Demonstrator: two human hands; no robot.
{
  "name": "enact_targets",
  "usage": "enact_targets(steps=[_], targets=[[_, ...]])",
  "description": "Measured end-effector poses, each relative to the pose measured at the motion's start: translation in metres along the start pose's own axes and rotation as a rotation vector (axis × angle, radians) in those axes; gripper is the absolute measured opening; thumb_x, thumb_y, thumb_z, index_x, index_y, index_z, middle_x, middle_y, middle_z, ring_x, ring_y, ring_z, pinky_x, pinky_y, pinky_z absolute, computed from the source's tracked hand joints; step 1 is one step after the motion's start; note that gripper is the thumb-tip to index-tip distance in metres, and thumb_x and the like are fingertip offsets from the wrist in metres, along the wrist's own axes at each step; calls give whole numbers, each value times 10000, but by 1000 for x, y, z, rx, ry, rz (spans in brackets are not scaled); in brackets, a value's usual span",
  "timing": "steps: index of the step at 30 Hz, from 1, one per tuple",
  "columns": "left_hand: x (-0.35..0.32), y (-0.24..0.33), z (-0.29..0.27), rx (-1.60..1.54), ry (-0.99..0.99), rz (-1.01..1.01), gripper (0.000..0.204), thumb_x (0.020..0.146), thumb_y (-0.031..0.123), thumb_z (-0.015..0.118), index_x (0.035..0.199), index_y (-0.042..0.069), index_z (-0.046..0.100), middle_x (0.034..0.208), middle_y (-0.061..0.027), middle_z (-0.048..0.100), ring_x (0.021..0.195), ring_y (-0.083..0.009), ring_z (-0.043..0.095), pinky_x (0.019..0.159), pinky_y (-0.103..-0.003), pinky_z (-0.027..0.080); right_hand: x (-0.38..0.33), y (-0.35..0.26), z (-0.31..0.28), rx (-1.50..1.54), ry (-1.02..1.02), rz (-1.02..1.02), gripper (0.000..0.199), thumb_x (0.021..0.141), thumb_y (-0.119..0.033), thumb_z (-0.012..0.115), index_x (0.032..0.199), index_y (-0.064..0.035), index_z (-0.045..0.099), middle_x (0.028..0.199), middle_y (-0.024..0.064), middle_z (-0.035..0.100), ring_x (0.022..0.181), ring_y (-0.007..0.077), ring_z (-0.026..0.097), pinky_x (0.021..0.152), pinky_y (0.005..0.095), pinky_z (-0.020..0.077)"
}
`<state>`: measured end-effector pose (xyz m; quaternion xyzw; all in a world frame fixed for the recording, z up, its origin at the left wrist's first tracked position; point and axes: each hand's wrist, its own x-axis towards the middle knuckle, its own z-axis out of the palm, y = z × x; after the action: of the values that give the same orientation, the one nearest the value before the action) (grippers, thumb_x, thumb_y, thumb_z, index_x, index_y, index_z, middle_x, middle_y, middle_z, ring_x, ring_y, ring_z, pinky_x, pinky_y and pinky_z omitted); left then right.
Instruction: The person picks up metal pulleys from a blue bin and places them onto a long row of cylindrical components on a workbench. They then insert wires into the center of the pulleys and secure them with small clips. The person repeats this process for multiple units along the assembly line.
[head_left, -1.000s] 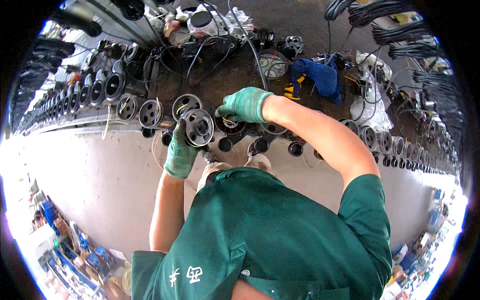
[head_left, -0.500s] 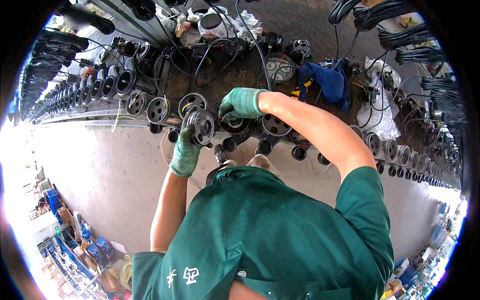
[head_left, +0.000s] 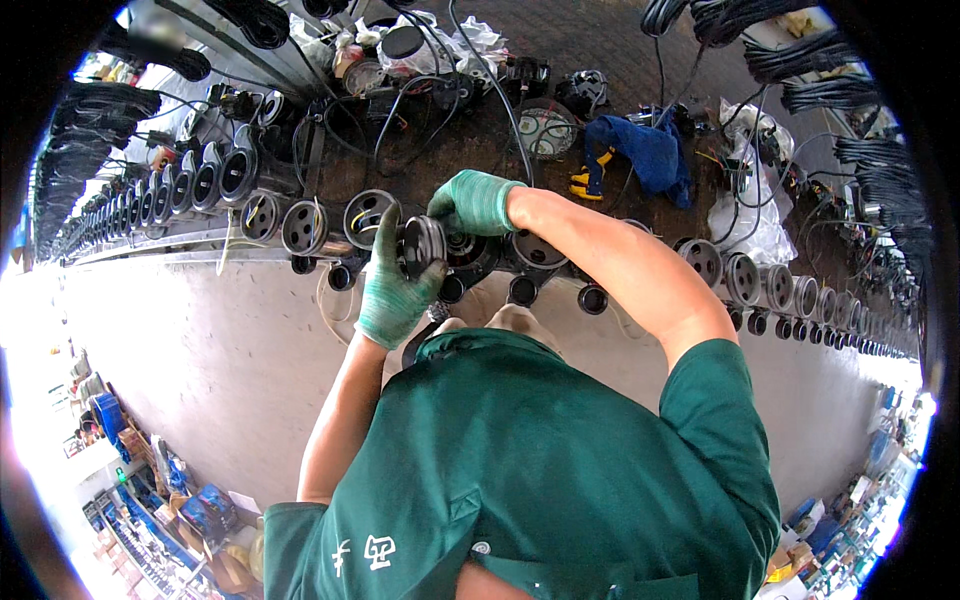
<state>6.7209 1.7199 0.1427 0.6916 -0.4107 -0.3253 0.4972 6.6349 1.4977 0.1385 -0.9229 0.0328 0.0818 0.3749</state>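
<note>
My left hand [head_left: 396, 292], in a green glove with dark fingertips, grips a grey pulley-like wheel [head_left: 427, 247] by its rim, fingers on one side and thumb on the other. The wheel is tilted nearly on edge. My right hand [head_left: 476, 204], gloved alike, is closed just above a black round housing [head_left: 468, 256], close to the wheel's upper right edge. Whatever its curled fingers pinch is hidden. Left of the wheel sits another grey wheel with holes and a yellow wire [head_left: 368, 217]. A similar wheel [head_left: 540, 250] lies partly under my right forearm.
Rows of like wheels and black housings run along the bench edge to both sides. On the dark bench [head_left: 480, 150] lie a blue cloth [head_left: 640, 155], yellow-handled pliers [head_left: 592, 182], a round clear-covered part [head_left: 546, 130] and plastic bags [head_left: 750, 220]. Cables hang from overhead bundles [head_left: 835, 62].
My left hand has moved right and turned the wheel more on edge, bringing it beside my right hand. My right hand has shifted slightly left and up from the housing.
</note>
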Motion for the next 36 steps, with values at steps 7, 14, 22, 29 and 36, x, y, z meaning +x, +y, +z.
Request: enact_targets(steps=[7, 14, 22, 29, 36], targets=[[15, 6, 8, 284, 15, 49, 1111, 676, 65, 876, 1594, 31, 251, 1387, -158, 510, 1248, -260, 554, 1058, -367, 506, -8, 0, -8, 91, -13, 88, 301, 889, -116, 675, 1181, -83, 738, 1094, 181, 746, 999, 315, 731, 876, 393, 559], [15, 14, 14, 387, 94, 109, 1165, 582, 209, 956, 1546, 8, 334, 1256, -271, 547, 1131, -414, 598, 987, -455, 522, -19, 2, -15, 145, 1, 97, 431, 865, -122, 739, 1283, -63, 654, 1180, 134, 740, 1068, 258, 714, 926, 373, 547], [16, 25, 13, 427, 109, 0, 1091, 638, 262, 946, 1527, 4, 369, 1283, -249, 551, 1156, -378, 612, 998, -429, 533, -40, 4, -33, 117, -54, 154, 283, 846, -153, 764, 1100, -37, 721, 1062, 132, 750, 995, 268, 717, 887, 379, 548], [20, 22, 13, 358, 159, -23, 1063, 666, 264, 930, 1532, 25, 363, 1299, -296, 547, 1158, -412, 622, 986, -442, 544, -41, 19, -37, 115, -141, 13, 252, 847, -90, 745, 1093, -38, 735, 1075, 131, 708, 1013, 302, 692, 888, 399, 546], [21, 18, 15, 321, 215, 22, 930, 712, 303, 926, 1446, -15, 453, 1265, -264, 606, 1152, -373, 631, 984, -434, 532, -34, 19, -29, -196, -142, -273, 221, 837, -131, 745, 1049, -69, 765, 996, 132, 662, 905, 328, 659, 804, 427, 535]])
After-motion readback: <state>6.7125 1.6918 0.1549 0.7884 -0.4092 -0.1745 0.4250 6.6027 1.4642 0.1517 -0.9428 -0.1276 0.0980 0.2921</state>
